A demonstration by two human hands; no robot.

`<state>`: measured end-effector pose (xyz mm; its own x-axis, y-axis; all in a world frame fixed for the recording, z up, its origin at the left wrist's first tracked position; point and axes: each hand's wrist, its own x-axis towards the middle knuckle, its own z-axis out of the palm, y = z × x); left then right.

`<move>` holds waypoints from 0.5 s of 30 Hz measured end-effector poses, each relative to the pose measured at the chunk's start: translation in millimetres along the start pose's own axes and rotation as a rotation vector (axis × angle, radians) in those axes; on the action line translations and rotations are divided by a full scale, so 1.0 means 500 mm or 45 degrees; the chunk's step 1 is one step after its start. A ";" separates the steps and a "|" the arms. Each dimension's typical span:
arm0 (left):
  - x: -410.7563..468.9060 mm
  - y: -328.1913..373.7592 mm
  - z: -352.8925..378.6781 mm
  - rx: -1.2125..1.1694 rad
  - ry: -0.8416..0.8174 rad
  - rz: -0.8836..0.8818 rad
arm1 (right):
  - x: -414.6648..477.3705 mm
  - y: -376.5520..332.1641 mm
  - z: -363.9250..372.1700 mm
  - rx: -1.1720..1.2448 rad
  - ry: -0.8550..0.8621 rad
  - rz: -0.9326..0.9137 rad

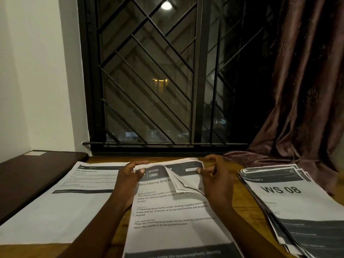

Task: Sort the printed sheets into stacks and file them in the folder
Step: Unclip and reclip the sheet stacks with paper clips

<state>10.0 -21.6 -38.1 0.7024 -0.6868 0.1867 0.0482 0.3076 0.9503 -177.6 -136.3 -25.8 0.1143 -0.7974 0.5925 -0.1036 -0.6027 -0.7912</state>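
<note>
Pinching hands: left hand (128,180) and right hand (216,179) grip kitchen stack (173,215) top corners, likely separating sheets
WS 08 stack (290,202): right of kitchen stack

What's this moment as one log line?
left hand pinches white printed middle stack top-left; right hand pinches its curled top sheets; fanned WS 08 stack right; dark brown folder left

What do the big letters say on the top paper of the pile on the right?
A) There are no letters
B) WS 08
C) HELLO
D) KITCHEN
B: the top sheet of the right-hand stack has WS 08 printed on it in large bold type, under a dark band that reads BEDROOM 3.
</note>
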 end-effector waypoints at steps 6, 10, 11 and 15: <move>0.006 -0.004 -0.004 0.036 0.025 0.003 | -0.006 0.004 -0.002 -0.138 -0.021 -0.057; 0.006 -0.005 -0.003 0.014 0.023 0.009 | -0.008 0.005 -0.005 -0.236 -0.046 -0.333; 0.006 -0.004 -0.003 0.011 0.022 0.009 | -0.009 0.004 -0.006 -0.112 -0.163 -0.312; 0.004 -0.001 -0.003 0.048 0.039 0.028 | -0.013 -0.011 -0.010 0.304 -0.535 -0.061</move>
<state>12.5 -22.0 -38.8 0.7243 -0.6598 0.2004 0.0062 0.2969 0.9549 -182.7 -128.2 -24.6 0.5078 -0.6585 0.5554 0.1352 -0.5758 -0.8063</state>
